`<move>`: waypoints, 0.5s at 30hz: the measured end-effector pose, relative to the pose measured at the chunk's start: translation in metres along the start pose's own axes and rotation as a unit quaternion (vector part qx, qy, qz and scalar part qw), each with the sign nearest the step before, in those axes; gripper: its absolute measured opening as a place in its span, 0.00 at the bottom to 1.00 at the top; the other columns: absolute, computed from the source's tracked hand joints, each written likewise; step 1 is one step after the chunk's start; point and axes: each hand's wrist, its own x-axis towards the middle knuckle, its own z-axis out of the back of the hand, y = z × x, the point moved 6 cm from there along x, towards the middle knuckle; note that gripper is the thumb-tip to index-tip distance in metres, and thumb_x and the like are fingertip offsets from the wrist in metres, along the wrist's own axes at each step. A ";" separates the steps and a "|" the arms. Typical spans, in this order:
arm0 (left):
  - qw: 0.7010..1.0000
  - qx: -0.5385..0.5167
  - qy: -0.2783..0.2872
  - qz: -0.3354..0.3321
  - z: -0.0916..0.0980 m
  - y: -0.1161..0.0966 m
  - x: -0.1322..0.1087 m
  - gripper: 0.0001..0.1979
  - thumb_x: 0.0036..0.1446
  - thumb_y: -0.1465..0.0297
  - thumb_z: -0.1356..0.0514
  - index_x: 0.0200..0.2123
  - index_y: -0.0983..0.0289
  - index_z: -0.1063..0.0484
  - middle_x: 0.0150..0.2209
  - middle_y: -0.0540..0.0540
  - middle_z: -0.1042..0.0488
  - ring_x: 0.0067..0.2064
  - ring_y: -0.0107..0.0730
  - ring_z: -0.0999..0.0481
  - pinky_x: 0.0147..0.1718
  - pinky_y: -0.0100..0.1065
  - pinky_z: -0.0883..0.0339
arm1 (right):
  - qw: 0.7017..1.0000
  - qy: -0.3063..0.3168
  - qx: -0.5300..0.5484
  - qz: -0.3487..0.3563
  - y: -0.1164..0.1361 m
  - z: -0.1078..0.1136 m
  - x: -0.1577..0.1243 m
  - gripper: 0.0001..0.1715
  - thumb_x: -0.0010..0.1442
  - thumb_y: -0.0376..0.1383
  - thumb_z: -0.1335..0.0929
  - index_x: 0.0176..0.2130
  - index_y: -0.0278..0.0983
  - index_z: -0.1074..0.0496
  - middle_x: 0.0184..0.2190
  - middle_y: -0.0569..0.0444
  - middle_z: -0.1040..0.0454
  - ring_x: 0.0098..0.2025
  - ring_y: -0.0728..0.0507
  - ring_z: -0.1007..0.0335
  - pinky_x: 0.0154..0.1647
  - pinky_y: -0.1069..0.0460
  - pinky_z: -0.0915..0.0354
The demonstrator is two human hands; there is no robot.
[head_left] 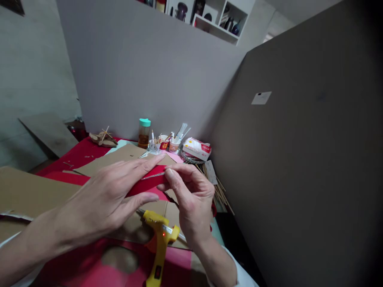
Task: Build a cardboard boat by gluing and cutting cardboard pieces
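Both hands meet low over the counter (pixel 74 156). The left hand (pixel 110 195) lies nearly flat, fingers stretched along the top of a red strip (pixel 149 182) with the thumb beneath it. The right hand (pixel 191 199) pinches the strip's right end between thumb and forefinger. The strip runs left to right between them, with a thin pale sliver (pixel 153 175) along its upper edge. Just below, nearer the right hand, a yellow glue gun (pixel 160 243) lies on cardboard (pixel 26 191), its light on. The left palm hides most of the strip, and I cannot make out what the sliver is.
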 end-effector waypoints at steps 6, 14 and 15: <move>1.000 -0.006 0.007 -0.001 0.008 0.008 -0.005 0.19 0.68 0.67 0.44 0.61 0.53 0.34 0.57 0.56 0.24 0.57 0.43 0.24 0.51 0.40 0.29 | 0.995 0.030 -0.077 0.051 0.011 0.008 0.008 0.03 0.61 0.35 0.27 0.36 0.40 0.19 0.27 0.58 0.22 0.27 0.51 0.30 0.30 0.54 0.31; 0.999 -0.030 -0.007 -0.027 0.012 -0.003 -0.010 0.24 0.67 0.72 0.45 0.64 0.52 0.40 0.57 0.56 0.26 0.56 0.42 0.27 0.52 0.40 0.32 | 0.949 0.135 -0.199 0.205 0.037 0.001 0.003 0.10 0.60 0.35 0.24 0.44 0.45 0.19 0.44 0.53 0.24 0.49 0.43 0.29 0.54 0.45 0.32; 0.999 -0.040 -0.006 -0.026 0.011 -0.004 -0.011 0.23 0.67 0.72 0.46 0.64 0.53 0.40 0.57 0.57 0.26 0.56 0.43 0.27 0.52 0.41 0.32 | 0.946 0.149 -0.198 0.209 0.037 -0.003 0.000 0.11 0.60 0.35 0.24 0.44 0.45 0.20 0.43 0.53 0.23 0.48 0.43 0.28 0.53 0.45 0.31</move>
